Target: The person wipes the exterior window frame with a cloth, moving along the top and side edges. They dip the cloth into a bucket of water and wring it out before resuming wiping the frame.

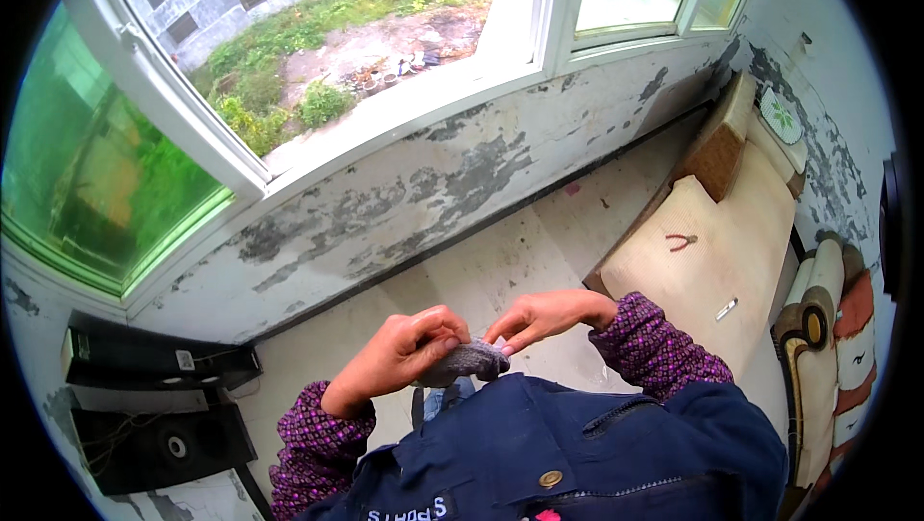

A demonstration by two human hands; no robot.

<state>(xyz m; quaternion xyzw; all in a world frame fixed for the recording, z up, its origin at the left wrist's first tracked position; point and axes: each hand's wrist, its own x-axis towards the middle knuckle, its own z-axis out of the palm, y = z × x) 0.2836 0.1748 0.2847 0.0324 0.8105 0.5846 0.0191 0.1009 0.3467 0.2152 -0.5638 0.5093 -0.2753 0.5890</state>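
Just in front of my chest, a bunched piece of grey knitted fabric (466, 364) hangs between my hands; its folds hide whether it is a sock or a glove. My left hand (404, 355) is closed round its left end, thumb on top. From the right, my right hand (553, 317) pinches its upper right edge with thumb and fingertips, where a small pale patch shows. Both hands touch the fabric, close together and above the tiled floor.
To the right, a beige couch (635, 261) bears red-handled pliers (682, 242) and a small white object (726, 309). Rolled cushions (818, 324) lie beyond. Black speaker-like boxes (164, 446) stand at lower left. A peeling wall (385, 199) runs beneath the window (539, 50).
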